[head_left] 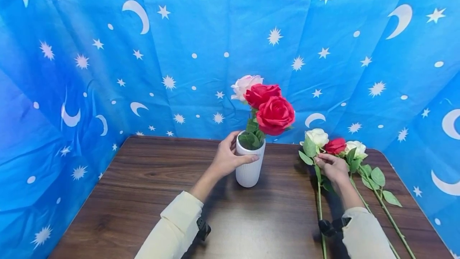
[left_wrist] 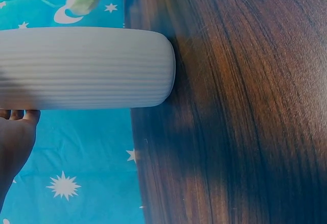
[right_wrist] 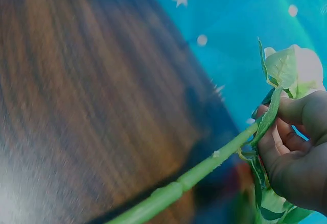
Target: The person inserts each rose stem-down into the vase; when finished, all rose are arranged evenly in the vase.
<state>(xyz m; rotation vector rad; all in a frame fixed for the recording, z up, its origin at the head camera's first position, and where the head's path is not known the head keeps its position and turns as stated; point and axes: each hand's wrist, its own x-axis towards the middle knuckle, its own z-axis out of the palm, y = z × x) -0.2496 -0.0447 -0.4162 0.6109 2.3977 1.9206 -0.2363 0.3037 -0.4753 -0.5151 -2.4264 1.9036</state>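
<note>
A white ribbed vase (head_left: 248, 171) stands upright on the table, holding two red roses (head_left: 275, 115) and a pale pink rose (head_left: 246, 87). My left hand (head_left: 230, 157) grips the vase near its rim, thumb across the front; the left wrist view shows the vase's ribbed side (left_wrist: 97, 71) and part of the hand (left_wrist: 18, 140). To the right, my right hand (head_left: 332, 167) pinches a white rose (head_left: 317, 137) by its stem just under the bloom. In the right wrist view its green stem (right_wrist: 199, 173) runs down from the fingers.
Another red rose (head_left: 336, 146) and a second white rose (head_left: 355, 150) lie at the table's right side, their long stems (head_left: 389, 215) reaching toward the front. Behind the brown wooden table (head_left: 143, 179) hangs a blue cloth (head_left: 201, 19) with moons and stars.
</note>
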